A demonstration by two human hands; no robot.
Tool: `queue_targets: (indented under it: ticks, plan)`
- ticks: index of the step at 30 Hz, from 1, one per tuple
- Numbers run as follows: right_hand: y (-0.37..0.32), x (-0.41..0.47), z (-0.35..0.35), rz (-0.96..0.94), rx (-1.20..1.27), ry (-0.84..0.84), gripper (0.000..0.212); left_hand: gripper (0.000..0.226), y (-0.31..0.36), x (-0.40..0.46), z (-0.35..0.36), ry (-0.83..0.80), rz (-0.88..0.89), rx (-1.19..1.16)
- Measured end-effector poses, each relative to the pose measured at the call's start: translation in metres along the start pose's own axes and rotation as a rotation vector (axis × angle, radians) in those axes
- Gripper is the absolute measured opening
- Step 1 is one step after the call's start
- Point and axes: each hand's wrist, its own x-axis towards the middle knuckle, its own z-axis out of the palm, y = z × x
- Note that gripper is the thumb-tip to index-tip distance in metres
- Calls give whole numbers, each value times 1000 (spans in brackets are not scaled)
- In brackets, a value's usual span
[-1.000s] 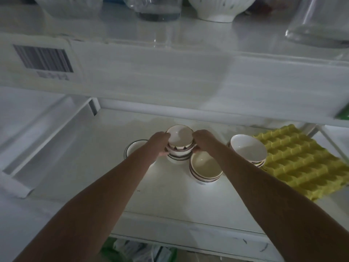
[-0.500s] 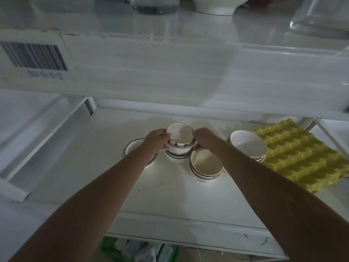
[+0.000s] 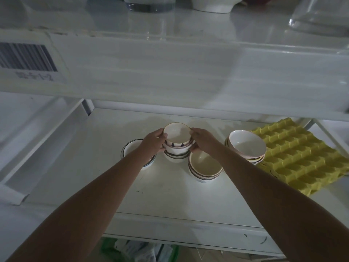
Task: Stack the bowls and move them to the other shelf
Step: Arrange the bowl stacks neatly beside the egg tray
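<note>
- Two white shelves show in a dim room: the lower shelf (image 3: 105, 173) carries the bowls, and the upper shelf (image 3: 188, 80) has a barcode label (image 3: 26, 57) at its left front edge.
- Left hand (image 3: 153, 141) and right hand (image 3: 203, 140) curl round opposite sides of the stacked bowls (image 3: 177, 142) near the lower shelf's back edge, holding them.
- Glossy round bowl stacks sit beside: one (image 3: 204, 167) toward the front, another (image 3: 246, 146) to the right, and a dark-rimmed bowl (image 3: 130, 148) to the left.
- Ridged yellow egg tray (image 3: 302, 154) lies at the right edge.

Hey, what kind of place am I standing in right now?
Probably a storeroom or shop shelving: white shelves with a barcode label, stacks of bowls, and a yellow egg tray.
</note>
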Motion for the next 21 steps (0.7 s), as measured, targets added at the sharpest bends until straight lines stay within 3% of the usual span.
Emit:
queue_targets:
  ticks: [17, 21]
  plan:
    - [10, -7, 1, -91, 131, -44, 48, 44, 0, -7, 6, 21, 93, 182]
    - [16, -7, 0, -118, 172, -98, 62, 67, 4, -13, 1, -73, 90, 159]
